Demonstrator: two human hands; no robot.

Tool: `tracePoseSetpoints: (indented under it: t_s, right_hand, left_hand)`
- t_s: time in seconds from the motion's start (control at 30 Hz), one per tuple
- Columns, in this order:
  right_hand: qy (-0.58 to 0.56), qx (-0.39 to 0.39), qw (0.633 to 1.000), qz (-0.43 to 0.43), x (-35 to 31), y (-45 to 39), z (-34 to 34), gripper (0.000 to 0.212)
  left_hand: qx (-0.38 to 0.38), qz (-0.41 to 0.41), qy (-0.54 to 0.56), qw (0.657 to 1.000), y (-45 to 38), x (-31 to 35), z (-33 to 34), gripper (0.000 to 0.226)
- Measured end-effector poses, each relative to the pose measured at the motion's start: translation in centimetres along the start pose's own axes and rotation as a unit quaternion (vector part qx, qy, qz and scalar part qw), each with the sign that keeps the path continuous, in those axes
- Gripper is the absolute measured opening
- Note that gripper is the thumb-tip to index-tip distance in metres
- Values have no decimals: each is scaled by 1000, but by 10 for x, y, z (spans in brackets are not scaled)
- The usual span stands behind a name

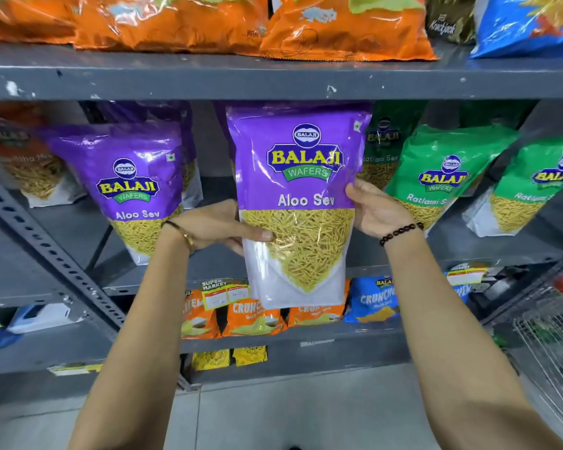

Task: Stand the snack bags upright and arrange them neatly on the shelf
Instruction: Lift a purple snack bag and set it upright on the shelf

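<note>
1. While both hands grip it, the purple Aloo Sev bag (pixel 294 203) is held upright in front of the middle shelf (pixel 468 251); long axis vertical, top seal up near the underside of the shelf above, printed face toward the camera, base hanging below the shelf's front edge.
2. Left hand (pixel 215 227): on the bag's left edge at mid-height. Thumb lies across the front over the clear window; the other fingers (pixel 231 245) go behind the bag, so the edge is pinched between them. A watch or bangle sits on this wrist.
3. Right hand (pixel 376 207): cupped against the bag's right edge, palm turned inward, fingers curled round toward the back. Fingertips are hidden by the bag, so how tightly they close is probably a light clasp, not confirmed. Dark bead bracelet (pixel 402 232) on the wrist.
4. Second purple Aloo Sev bag (pixel 134 186) stands on the same shelf to the left, leaning, its top tipped left, its long axis off vertical.
5. Green Ratlami Sev bags (pixel 442 172) stand to the right, leaning with their tops tipped right; one is just behind the right hand.
6. Orange bags (pixel 182 24) lie flat on the top shelf; small orange and blue Crunchex packs (pixel 254 315) are on the shelf below.
</note>
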State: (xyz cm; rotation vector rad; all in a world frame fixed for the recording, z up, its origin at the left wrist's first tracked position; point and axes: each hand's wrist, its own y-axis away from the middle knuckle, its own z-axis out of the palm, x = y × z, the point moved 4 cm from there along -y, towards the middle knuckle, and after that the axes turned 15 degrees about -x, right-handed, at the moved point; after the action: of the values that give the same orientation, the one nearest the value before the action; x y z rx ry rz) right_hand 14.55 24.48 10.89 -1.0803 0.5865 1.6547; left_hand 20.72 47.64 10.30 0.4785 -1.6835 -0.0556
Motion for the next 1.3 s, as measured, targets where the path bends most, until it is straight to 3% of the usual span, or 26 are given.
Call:
tracePoseSetpoints:
  t_s: [0.1,0.2,0.37,0.57,0.73,0.9,1.0,1.17,1.3]
  right_hand:
    - [-8,3,1000,0,5,-2,-6,59]
    - [10,23,1000,-1,13,-6,-14,21]
    - [93,95,991,8,23,-26,-34,22]
    - [124,160,979,-34,35,-62,-48,24]
    - [119,192,974,26,65,-66,-72,19]
    - [179,169,958,150,103,-52,-94,63]
    - [252,132,934,217,127,-57,-93,66]
    - [325,156,908,215,139,-63,-88,67]
    - [363,164,893,210,141,-62,-81,67]
  left_hand:
    - [-6,-13,-3,1000,-2,-5,-1,29]
    - [5,-37,-2,999,-9,-15,-6,25]
    - [87,-45,-8,995,-32,-32,-31,25]
    - [209,-35,-1,977,-58,-55,-66,42]
    - [333,-7,16,943,-67,-88,-71,40]
    - [323,-39,44,945,-73,-125,-49,60]
    - [323,-76,26,943,-80,-138,-36,69]
    - [385,-103,2,917,-77,-138,-33,50]
    - [400,-99,-6,911,-71,-138,-28,50]
